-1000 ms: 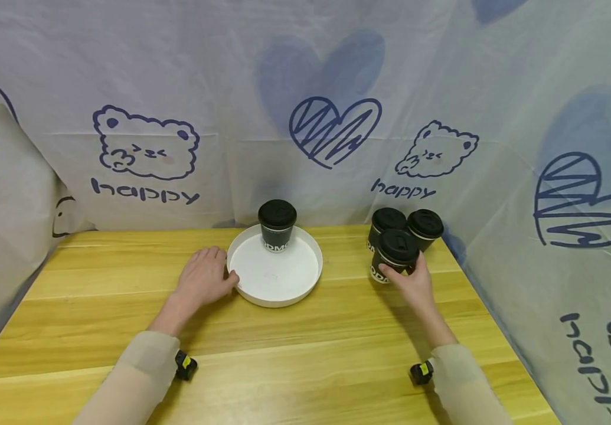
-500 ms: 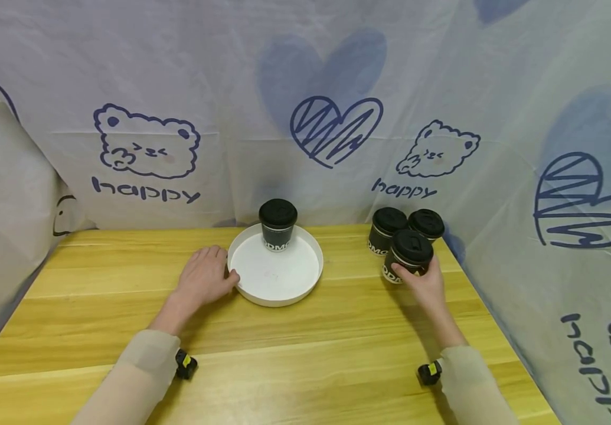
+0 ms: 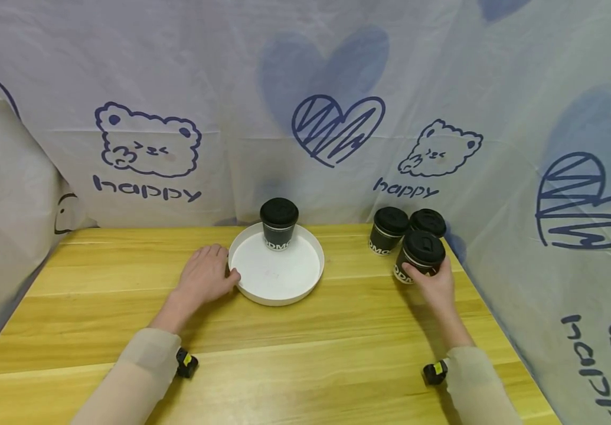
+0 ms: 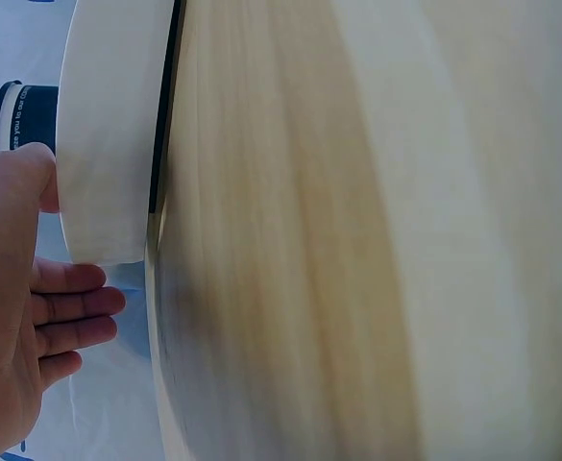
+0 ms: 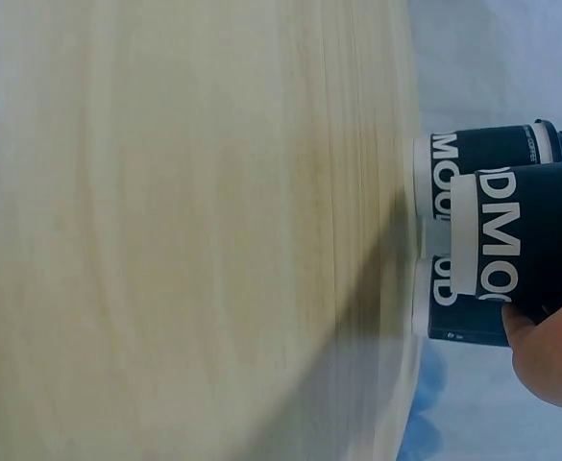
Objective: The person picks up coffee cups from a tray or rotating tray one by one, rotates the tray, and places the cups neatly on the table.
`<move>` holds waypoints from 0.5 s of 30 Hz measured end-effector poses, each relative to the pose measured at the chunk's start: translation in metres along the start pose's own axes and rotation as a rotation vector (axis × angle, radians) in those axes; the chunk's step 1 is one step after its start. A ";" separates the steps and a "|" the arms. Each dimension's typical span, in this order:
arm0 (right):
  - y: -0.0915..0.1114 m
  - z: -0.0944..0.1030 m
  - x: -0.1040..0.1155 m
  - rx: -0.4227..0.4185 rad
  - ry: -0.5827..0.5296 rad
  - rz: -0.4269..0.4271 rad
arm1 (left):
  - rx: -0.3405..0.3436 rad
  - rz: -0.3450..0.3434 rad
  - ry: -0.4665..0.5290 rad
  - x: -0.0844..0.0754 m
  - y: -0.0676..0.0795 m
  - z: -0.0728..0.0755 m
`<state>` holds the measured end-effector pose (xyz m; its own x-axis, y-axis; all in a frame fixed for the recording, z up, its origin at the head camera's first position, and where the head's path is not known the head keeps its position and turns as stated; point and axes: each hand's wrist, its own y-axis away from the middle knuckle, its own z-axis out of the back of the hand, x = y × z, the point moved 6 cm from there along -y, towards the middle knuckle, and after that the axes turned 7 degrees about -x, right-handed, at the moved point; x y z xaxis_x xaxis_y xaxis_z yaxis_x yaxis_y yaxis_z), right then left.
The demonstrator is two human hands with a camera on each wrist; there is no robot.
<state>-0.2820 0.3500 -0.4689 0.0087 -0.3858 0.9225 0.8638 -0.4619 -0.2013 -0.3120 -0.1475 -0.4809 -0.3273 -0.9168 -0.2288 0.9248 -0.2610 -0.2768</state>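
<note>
A lidded cup [image 3: 421, 252] is gripped upright by the right hand [image 3: 437, 284], the thumb laid against its side and the fingers largely hidden; its base is held clear of the table [image 3: 284, 366]. Just beyond that hand, a middle cup [image 3: 388, 225] and a corner cup [image 3: 428, 222] are seen. The left hand [image 3: 204, 274] is spread with fingers nearly straight, and the white tray [image 3: 275, 276] is touched beside it, not clasped. Ahead and rightward of that hand, a fourth cup [image 3: 278, 219] is stood upright on the tray.

The cloth [image 3: 247, 77] reads "happy"; black cups [image 5: 530, 230] show "DMO", apparently partial.
</note>
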 end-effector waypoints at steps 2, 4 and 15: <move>-0.001 0.003 -0.001 -0.017 0.004 -0.001 | -0.001 0.000 0.001 0.000 0.000 0.000; -0.002 0.006 -0.002 -0.036 0.010 -0.004 | 0.001 0.000 0.000 0.000 0.000 0.000; -0.009 0.022 -0.013 -0.112 0.052 -0.049 | 0.000 -0.005 0.000 0.000 0.000 0.000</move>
<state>-0.2782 0.3768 -0.4715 -0.0605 -0.4005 0.9143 0.8008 -0.5663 -0.1951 -0.3117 -0.1474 -0.4805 -0.3319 -0.9154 -0.2279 0.9232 -0.2655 -0.2778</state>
